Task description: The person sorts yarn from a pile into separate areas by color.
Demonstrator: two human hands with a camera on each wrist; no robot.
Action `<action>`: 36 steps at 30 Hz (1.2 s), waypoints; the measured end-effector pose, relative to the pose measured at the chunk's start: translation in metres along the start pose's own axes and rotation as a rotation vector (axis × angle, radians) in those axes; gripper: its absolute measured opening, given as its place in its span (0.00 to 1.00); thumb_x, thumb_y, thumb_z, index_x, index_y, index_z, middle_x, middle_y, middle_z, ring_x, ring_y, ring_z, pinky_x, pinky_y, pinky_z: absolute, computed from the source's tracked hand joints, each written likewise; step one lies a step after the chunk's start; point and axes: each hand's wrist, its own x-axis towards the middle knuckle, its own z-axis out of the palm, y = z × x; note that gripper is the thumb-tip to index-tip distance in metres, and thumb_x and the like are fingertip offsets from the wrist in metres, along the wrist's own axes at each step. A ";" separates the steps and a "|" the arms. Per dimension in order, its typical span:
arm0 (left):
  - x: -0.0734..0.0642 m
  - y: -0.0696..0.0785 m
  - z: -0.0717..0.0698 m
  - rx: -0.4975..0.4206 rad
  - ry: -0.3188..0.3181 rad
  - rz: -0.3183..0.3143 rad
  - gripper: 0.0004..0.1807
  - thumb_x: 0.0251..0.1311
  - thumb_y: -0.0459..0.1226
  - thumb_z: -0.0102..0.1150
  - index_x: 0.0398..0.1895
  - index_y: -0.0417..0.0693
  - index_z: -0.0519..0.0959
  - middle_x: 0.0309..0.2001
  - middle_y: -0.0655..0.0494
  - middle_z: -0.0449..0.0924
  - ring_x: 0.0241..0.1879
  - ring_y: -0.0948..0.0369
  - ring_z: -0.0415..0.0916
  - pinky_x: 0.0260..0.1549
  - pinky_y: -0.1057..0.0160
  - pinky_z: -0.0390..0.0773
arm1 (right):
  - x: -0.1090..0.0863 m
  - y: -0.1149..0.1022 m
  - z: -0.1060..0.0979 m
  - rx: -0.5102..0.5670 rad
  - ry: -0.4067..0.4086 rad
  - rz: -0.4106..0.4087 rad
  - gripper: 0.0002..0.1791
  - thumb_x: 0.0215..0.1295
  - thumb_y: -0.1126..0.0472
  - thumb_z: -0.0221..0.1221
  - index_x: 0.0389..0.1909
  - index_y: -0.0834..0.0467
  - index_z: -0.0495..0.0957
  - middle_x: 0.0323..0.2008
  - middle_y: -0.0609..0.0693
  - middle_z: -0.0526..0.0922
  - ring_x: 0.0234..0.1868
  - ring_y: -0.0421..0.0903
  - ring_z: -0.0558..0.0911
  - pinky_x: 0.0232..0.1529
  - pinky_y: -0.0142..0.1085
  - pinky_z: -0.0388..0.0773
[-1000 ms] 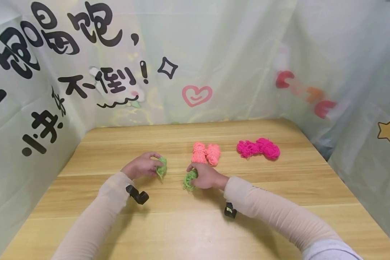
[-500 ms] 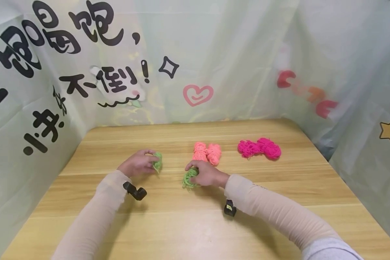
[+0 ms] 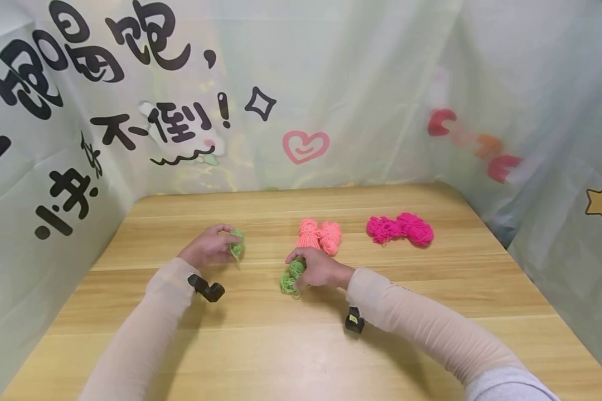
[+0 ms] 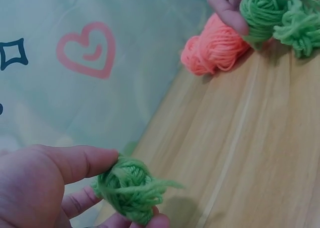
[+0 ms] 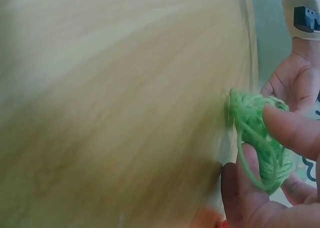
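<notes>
My left hand (image 3: 210, 247) pinches a small green yarn ball (image 4: 131, 188) between thumb and fingers, with a loose strand sticking out in the left wrist view. To its right, my right hand (image 3: 320, 269) grips a looser bundle of green yarn (image 3: 292, 278); the right wrist view shows strands looping over the fingers (image 5: 252, 173). Just behind the right hand, two coral yarn skeins (image 3: 308, 234) lie side by side. Whether the right hand's bundle touches the table cannot be told.
Two magenta yarn skeins (image 3: 400, 229) lie at the back right of the wooden table (image 3: 281, 345). Printed curtains (image 3: 361, 111) hang around the table's back and sides. A black wrist camera (image 3: 205, 288) hangs under each forearm.
My left hand has moved left and slightly back with its green yarn ball, away from the right hand. The right hand stays nearly in place, while its green yarn has shifted slightly.
</notes>
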 end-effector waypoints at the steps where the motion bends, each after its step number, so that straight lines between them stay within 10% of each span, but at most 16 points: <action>1: 0.000 0.001 -0.001 0.005 0.003 0.002 0.21 0.68 0.32 0.52 0.59 0.38 0.58 0.47 0.44 0.71 0.40 0.57 0.78 0.41 0.60 0.81 | 0.000 0.000 -0.001 0.003 -0.003 -0.001 0.31 0.42 0.77 0.72 0.51 0.60 0.76 0.46 0.53 0.75 0.47 0.48 0.75 0.51 0.41 0.75; 25: 0.005 0.001 -0.024 0.016 0.087 -0.005 0.24 0.71 0.33 0.49 0.64 0.34 0.56 0.51 0.46 0.67 0.40 0.62 0.74 0.42 0.65 0.79 | 0.003 0.001 0.011 -0.173 -0.018 -0.053 0.32 0.48 0.58 0.75 0.54 0.59 0.75 0.48 0.51 0.76 0.50 0.48 0.74 0.55 0.44 0.72; 36: 0.007 -0.001 -0.035 0.028 0.083 -0.011 0.28 0.72 0.34 0.47 0.69 0.32 0.52 0.56 0.43 0.65 0.43 0.62 0.74 0.48 0.62 0.78 | 0.004 0.001 0.018 -0.302 0.024 -0.160 0.25 0.43 0.71 0.72 0.45 0.59 0.79 0.36 0.48 0.76 0.39 0.44 0.72 0.41 0.36 0.75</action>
